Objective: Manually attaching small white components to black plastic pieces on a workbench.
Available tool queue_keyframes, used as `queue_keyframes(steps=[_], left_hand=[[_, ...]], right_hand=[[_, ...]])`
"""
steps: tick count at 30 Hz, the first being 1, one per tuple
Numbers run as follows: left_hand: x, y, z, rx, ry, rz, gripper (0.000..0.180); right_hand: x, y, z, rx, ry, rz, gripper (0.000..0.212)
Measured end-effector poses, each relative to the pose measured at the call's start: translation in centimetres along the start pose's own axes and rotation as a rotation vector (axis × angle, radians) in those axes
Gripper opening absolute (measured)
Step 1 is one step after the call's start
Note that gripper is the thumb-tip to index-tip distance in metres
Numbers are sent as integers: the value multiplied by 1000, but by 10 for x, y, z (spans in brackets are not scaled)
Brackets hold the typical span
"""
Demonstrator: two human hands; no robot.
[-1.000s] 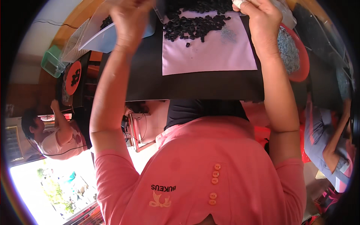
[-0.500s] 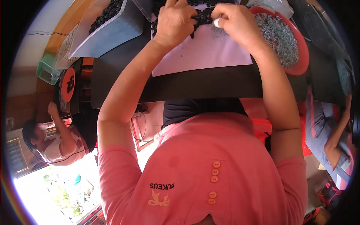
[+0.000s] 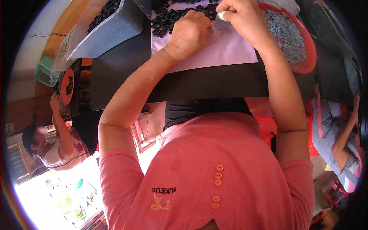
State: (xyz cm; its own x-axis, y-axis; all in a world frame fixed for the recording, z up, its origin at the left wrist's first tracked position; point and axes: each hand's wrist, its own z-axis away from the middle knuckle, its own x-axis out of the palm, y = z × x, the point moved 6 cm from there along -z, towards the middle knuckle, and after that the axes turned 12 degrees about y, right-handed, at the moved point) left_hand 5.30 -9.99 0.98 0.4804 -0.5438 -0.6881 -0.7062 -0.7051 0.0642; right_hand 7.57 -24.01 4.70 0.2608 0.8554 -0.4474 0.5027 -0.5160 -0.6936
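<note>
My left hand (image 3: 191, 33) is low over the pale pink sheet (image 3: 214, 56), its fingers curled and their tips turned away. Whatever they hold, if anything, is hidden. Up and to the right, my right hand (image 3: 242, 16) has thumb and forefinger pressed together. A white wrap (image 3: 221, 15) covers part of the thumb, and anything in the pinch is too small to make out. Small black parts (image 3: 163, 23) lie heaped along the far side of the sheet. A little pile of tiny grey metal pieces (image 3: 222, 26) sits on the sheet below my right hand.
A red round tray (image 3: 309, 57) at the right bears many small silvery pieces (image 3: 287, 36). At the upper left stands a translucent bin (image 3: 115, 36) with black parts inside. The dark table edge (image 3: 214, 82) runs nearest me. One person (image 3: 57, 147) sits at left, another (image 3: 337, 134) at right.
My left hand has come down and right, away from the black parts toward the sheet's middle. My right hand has shifted slightly up. The person at left has raised a hand toward a red tray.
</note>
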Motion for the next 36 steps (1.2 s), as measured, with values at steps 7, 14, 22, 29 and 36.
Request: queue_keyframes(steps=[7,14,22,29,36], left_hand=[[-56,14,-32,48,300,147,15],[-73,13,-41,90,318,315,9],[-40,-56,-31,-401,85,334,8],[-3,-75,-16,-149,-191,-189,16],[-1,-75,-21,-446,-384,-92,21]], right_hand=[[8,-8,2,119,-150,-237,13],[14,-10,8,419,-201,-679,18],[7,-6,4,320,-120,-485,15],[3,-11,5,183,-84,-382,17],[2,-14,4,126,-76,-355,18]])
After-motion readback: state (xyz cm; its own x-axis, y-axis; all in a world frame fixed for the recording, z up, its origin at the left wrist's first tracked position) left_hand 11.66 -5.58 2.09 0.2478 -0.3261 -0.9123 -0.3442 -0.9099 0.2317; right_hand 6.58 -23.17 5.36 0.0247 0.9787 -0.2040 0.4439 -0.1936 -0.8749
